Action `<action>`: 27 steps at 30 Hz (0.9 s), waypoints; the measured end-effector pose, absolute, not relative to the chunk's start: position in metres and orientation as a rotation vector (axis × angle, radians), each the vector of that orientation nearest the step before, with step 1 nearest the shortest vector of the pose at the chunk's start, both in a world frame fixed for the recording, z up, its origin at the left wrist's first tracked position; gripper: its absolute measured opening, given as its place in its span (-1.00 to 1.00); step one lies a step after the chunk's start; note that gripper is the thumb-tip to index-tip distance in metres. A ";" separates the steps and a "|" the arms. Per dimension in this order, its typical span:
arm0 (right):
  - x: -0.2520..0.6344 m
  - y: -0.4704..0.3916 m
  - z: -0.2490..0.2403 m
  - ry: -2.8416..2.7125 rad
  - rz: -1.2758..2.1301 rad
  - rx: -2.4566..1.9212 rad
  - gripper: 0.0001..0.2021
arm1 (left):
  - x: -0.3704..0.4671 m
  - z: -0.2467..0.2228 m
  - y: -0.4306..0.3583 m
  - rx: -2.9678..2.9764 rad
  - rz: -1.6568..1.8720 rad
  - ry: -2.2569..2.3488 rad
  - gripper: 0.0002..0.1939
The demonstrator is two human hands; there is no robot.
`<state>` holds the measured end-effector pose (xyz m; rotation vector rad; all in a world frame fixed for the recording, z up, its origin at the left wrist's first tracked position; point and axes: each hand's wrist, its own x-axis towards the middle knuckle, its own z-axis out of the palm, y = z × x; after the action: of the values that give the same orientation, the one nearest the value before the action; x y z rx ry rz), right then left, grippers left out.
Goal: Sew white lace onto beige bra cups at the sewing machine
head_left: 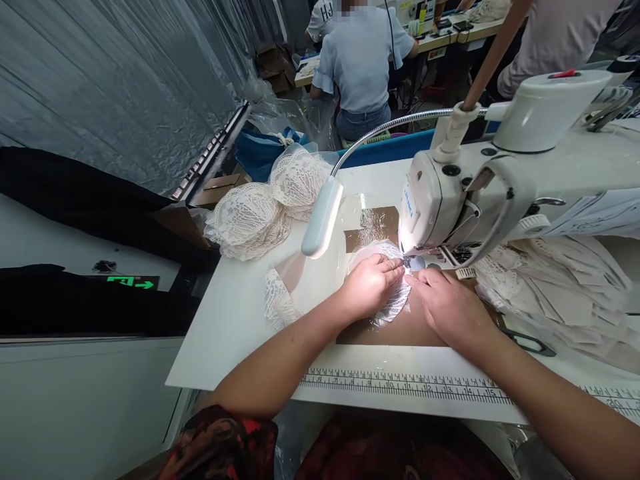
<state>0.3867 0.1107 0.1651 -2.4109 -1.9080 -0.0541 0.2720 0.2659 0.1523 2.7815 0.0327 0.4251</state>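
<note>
A white lace bra cup (395, 303) lies under the needle area of a white sewing machine (425, 200). On top of the lace rests my left hand (373, 283), its fingers stretched out close together and pressing down near the presser foot. At the cup's right edge, my right hand (450, 307) has its thumb and index finger closed on the lace; the other fingers curl underneath, partly hidden. The needle itself is too small to make out behind my fingertips.
Stacked lace cups (250, 217) sit at the table's back left, and a loose lace piece (280, 300) lies nearer. A lamp (323, 217) hangs over the table. Cut fabric pieces (560, 280) and thread snips (530, 342) lie right. A ruler strip (400, 387) lines the front edge. A co-worker (357, 60) sits beyond.
</note>
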 end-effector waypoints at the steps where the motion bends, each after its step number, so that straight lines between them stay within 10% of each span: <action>1: 0.387 0.111 0.165 -1.905 -0.058 -2.417 -0.58 | 0.273 0.151 0.268 2.781 0.447 0.010 -0.68; 27: 0.393 0.107 0.155 -1.869 -0.190 -2.282 -0.60 | 0.269 0.156 0.268 2.993 0.309 0.232 -0.51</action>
<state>0.3927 0.1071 0.1549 -2.2820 -1.8686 -0.1895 0.2689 0.2676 0.1563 2.9928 0.2321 0.3095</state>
